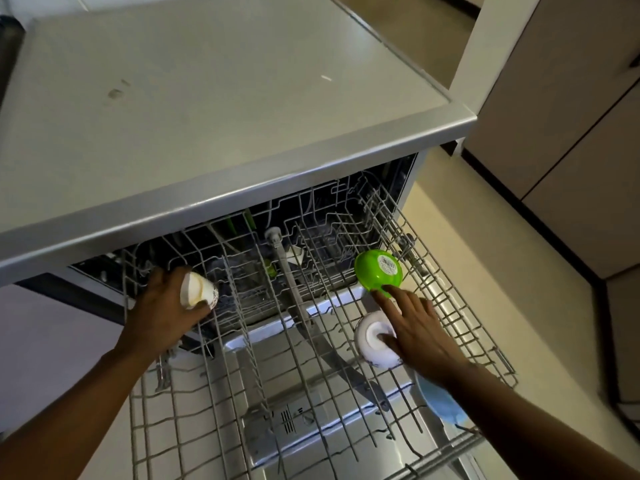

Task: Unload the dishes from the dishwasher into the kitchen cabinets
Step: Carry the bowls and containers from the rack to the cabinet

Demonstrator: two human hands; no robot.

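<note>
Plainly, the left hand (pixel 162 306) has its fingers wrapped round a small cream ceramic cup (pixel 199 291) at the left rear of the pulled-out grey wire dishwasher rack (pixel 311 427), holding it on its side with the mouth turned leftward. The cup looks light, stiff and breakable, probably glazed and slick if wet, so a full wrap round the body as now seems the safest hold.

The right hand (pixel 419 330) lies spread, fingers mostly straight, gripping nothing: its forefinger touches the near rim of an upturned lime-green plastic bowl (pixel 378 273) bearing a round white label, while another finger presses on the foot of an upturned white ceramic bowl (pixel 375 339) just in front. The green one should be light and forgiving; the white one heavier and chippable. Each is best taken by the rim, thumb under the edge, since the domed bottoms offer little purchase. A pale blue bowl (pixel 440 400) sits at the rack's right edge, partly hidden by the forearm.

Thin wire tines could catch a rim on lifting. Above the rack runs a grey countertop (pixel 207 116); beige cabinet doors (pixel 571 116) stand to the right, over a pale floor (pixel 467 244).
</note>
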